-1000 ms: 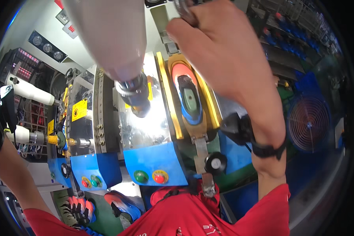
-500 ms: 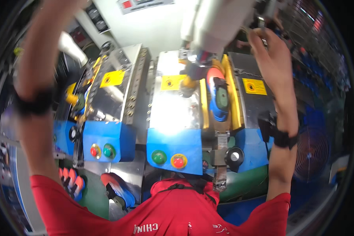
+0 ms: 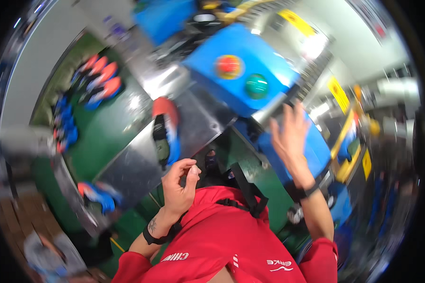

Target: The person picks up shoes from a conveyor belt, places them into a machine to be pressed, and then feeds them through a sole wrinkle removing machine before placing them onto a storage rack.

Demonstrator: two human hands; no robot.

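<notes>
My left hand [image 3: 178, 186] is low near my waist, its fingers loosely curled and the thumb apart from them, with nothing seen in it. Just beyond its fingertips, an orange and blue shoe [image 3: 174, 134] with a dark green insert in its opening lies on a metal table [image 3: 132, 162]. My right hand [image 3: 292, 137] is raised with spread fingers and holds nothing. It appears in front of a blue machine panel [image 3: 316, 146]; whether it touches the panel I cannot tell. Another shoe [image 3: 348, 141] sits between yellow pads [image 3: 352, 165] at the right.
A blue control box [image 3: 243, 68] with a red button [image 3: 228, 66] and a green button [image 3: 256, 86] stands ahead. Several orange and blue shoes [image 3: 101, 82] rest on a green surface [image 3: 120, 111] at the left. A blurred shoe [image 3: 99, 195] lies nearer. Another person [image 3: 56, 254] is at lower left.
The view has turned left toward the table and shoes. Both arms have come down from their raised positions; my right hand has left a metal piece high on the right.
</notes>
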